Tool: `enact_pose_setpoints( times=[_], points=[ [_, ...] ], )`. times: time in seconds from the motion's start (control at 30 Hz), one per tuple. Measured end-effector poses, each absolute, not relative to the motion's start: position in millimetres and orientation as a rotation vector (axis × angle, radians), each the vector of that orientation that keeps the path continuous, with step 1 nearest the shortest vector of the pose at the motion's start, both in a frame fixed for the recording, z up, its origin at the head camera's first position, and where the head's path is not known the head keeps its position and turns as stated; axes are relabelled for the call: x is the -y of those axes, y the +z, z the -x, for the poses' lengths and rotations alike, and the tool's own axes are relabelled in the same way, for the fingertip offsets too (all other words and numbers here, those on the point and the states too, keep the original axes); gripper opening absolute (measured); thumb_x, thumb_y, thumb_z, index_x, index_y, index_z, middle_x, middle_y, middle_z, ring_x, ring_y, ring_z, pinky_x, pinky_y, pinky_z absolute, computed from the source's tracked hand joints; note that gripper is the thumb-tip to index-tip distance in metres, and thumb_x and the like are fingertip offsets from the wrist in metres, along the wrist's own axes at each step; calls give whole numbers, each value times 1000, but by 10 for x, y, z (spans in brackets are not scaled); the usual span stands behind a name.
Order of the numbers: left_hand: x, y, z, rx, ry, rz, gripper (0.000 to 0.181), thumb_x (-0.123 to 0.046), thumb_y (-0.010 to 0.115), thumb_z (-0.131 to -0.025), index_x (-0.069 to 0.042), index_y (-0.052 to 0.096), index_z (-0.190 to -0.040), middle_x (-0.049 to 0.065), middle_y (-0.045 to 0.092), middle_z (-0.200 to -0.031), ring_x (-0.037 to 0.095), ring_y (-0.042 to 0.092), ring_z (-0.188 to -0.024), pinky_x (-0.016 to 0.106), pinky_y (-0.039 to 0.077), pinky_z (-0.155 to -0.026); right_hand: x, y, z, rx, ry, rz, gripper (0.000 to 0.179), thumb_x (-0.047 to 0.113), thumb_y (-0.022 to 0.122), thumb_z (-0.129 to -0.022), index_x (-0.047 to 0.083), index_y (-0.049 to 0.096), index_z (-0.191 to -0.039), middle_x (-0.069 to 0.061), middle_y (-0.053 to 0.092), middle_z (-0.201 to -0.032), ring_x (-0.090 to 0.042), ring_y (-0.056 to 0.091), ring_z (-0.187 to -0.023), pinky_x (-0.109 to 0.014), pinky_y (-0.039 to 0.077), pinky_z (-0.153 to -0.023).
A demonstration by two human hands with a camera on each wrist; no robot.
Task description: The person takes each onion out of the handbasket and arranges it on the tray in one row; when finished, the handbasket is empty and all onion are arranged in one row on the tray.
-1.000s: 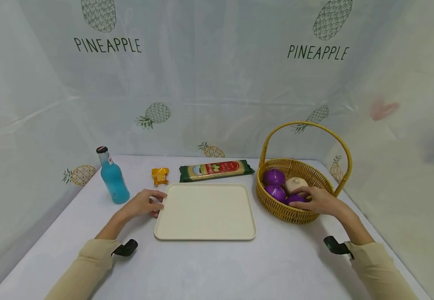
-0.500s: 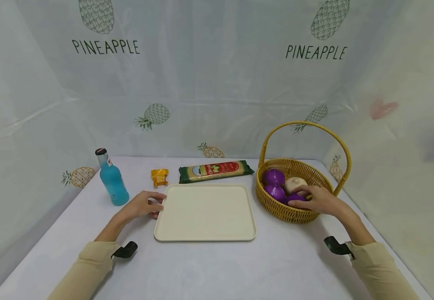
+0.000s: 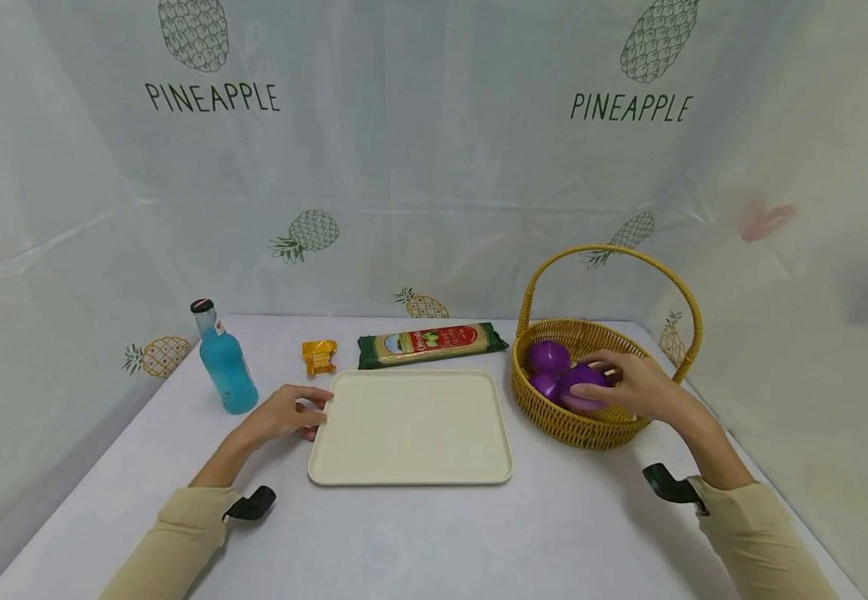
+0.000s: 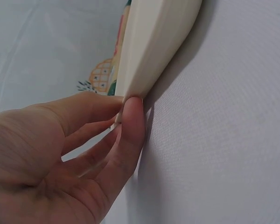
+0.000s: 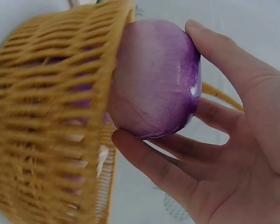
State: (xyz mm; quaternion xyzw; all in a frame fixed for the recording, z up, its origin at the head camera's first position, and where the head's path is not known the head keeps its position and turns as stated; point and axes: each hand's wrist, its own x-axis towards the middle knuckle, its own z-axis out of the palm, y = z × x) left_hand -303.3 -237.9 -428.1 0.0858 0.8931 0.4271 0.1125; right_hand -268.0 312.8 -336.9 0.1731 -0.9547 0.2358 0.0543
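Note:
My left hand [image 3: 279,412] pinches the left rim of a cream rectangular tray [image 3: 411,429]; in the left wrist view the thumb [image 4: 133,121] and fingers meet at its edge. At the right, my right hand [image 3: 639,386] grips a purple onion [image 3: 580,390] between thumb and fingers. The right wrist view has this onion [image 5: 154,79] raised at the rim of a woven basket [image 5: 51,116]. Two more purple onions [image 3: 549,357] lie inside the basket [image 3: 572,429]. The pale round item in there is mostly hidden by my right hand.
A blue bottle [image 3: 228,367] stands left of the tray. Behind the tray lie an orange-wrapped small packet [image 3: 319,357] and a long green and gold packet [image 3: 432,344]. The basket's tall handle [image 3: 614,247] arches over its opening. A pineapple-printed curtain closes off the back.
My right hand has lifted the onion up from among the others in the basket, and the pale item is now covered. The left hand stays at the tray's edge.

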Motion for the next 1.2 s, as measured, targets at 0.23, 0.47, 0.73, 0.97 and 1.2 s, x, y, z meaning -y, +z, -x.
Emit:
enact_pose_setpoints(
  times=[0.23, 0.47, 0.73, 0.97, 1.2],
  points=[
    [2380, -4278, 3025, -2629, 1249, -244, 45, -12, 71, -88, -2, 60, -131, 16, 62, -114, 16, 61, -76, 24, 57, -64, -2906, -3294, 2707, 2868, 759, -536, 58, 49, 73, -84, 12, 62, -128, -18, 66, -121, -36, 68, -106, -48, 59, -85],
    [2381, -4284, 3028, -2617, 1263, -234, 45, -11, 70, -88, -1, 60, -131, 16, 62, -114, 16, 62, -73, 25, 58, -64, -2523, -3303, 2799, 2789, 817, -596, 59, 50, 75, -82, 17, 60, -129, -14, 67, -123, -34, 67, -107, -46, 60, -84],
    [2354, -4220, 3055, -2622, 1261, -249, 45, -8, 69, -89, 0, 59, -132, 17, 61, -115, 16, 63, -71, 25, 58, -64, -1899, -3375, 3030, 2687, 942, -754, 59, 48, 77, -80, 18, 60, -129, -7, 67, -123, -26, 67, -108, -42, 59, -86],
    [2363, -4233, 3061, -2629, 1265, -247, 44, -8, 69, -88, -1, 60, -131, 17, 61, -115, 16, 63, -70, 25, 58, -63, -1283, -3588, 3249, 2675, 991, -868, 61, 45, 79, -79, 18, 59, -130, -6, 64, -126, -25, 63, -113, -41, 58, -89],
    [2377, -4307, 3040, -2609, 1270, -244, 45, -10, 70, -89, -2, 60, -132, 16, 61, -115, 16, 63, -69, 25, 59, -65, -660, -3848, 3399, 2759, 919, -940, 66, 50, 77, -79, 17, 57, -132, -6, 64, -127, -23, 59, -117, -37, 56, -92]
  ],
)
